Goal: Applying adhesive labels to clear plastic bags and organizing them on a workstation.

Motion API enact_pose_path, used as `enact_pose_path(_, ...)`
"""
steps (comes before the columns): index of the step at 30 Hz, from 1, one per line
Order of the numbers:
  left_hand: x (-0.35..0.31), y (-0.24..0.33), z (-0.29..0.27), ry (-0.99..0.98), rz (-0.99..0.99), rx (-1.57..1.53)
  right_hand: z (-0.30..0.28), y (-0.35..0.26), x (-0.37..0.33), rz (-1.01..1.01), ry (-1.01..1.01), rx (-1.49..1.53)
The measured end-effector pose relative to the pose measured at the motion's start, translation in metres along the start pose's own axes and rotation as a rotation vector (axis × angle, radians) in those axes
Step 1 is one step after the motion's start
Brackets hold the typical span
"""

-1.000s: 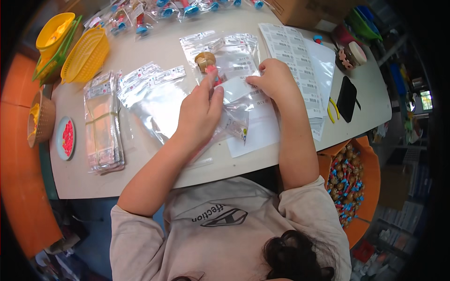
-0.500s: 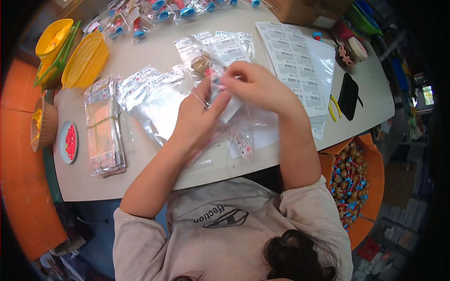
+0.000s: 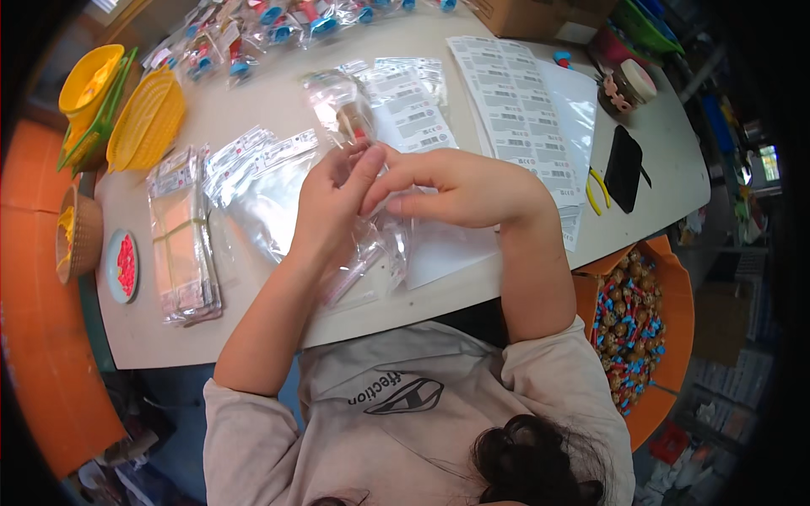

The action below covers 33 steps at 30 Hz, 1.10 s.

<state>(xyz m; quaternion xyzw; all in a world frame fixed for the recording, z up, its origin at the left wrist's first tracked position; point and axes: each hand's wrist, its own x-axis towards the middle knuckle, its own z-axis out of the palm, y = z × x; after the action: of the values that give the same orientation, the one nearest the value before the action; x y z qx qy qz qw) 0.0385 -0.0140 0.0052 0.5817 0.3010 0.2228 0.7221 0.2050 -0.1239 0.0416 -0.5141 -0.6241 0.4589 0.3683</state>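
Observation:
Both my hands meet over the middle of the table at a clear plastic bag (image 3: 325,93). Inside its far end lies a small toy (image 3: 348,118) with a brown round part and a bit of red. My left hand (image 3: 333,190) is closed on the bag, thumb and fingers pinched together. Against it, the bent fingers of my right hand (image 3: 460,190) press at the same bag; their tips are partly hidden. Below my hands hangs loose clear plastic film (image 3: 380,253). White label sheets (image 3: 413,114) and fanned clear bags (image 3: 278,181) lie close by.
At left are a banded bag stack (image 3: 177,244), a dish of red pieces (image 3: 126,261) and a yellow basket (image 3: 145,118). Bagged toys (image 3: 278,29) line the far edge. Label sheets (image 3: 515,110), yellow-handled pliers (image 3: 597,192) and a black phone-like case (image 3: 626,173) lie right; an orange bin (image 3: 671,312) holds many toys.
My right hand has come down and turned, its fingers now against my left hand. The bagged toy has shifted slightly left and lies farther from my fingers.

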Motion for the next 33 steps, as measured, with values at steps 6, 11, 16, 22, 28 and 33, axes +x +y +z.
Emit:
enact_pose_path(6, -0.002, -0.001, 0.007, 0.01, 0.032, 0.049, -0.008, -0.003, 0.003, 0.074, -0.109, -0.046)
enact_pose_path(11, 0.007, -0.006, 0.005, 0.102, 0.173, 0.353, -0.02, 0.004, 0.0, 0.098, 0.055, -0.051)
enact_pose_path(16, 0.007, -0.006, 0.0, 0.076, 0.162, 0.391, -0.041, 0.055, 0.002, 0.642, 0.776, -0.652)
enact_pose_path(22, 0.012, -0.003, -0.004, 0.073, 0.169, 0.556, -0.032, 0.045, 0.012, 0.631, 0.735, -0.735)
enact_pose_path(28, 0.03, -0.012, -0.012, 0.092, 0.156, 0.543, -0.004, 0.034, 0.009, 0.273, 0.794, -0.456)
enact_pose_path(33, 0.044, -0.012, -0.013, 0.07, 0.176, 0.583, 0.014, 0.024, 0.007, 0.306, 0.839, -0.39)
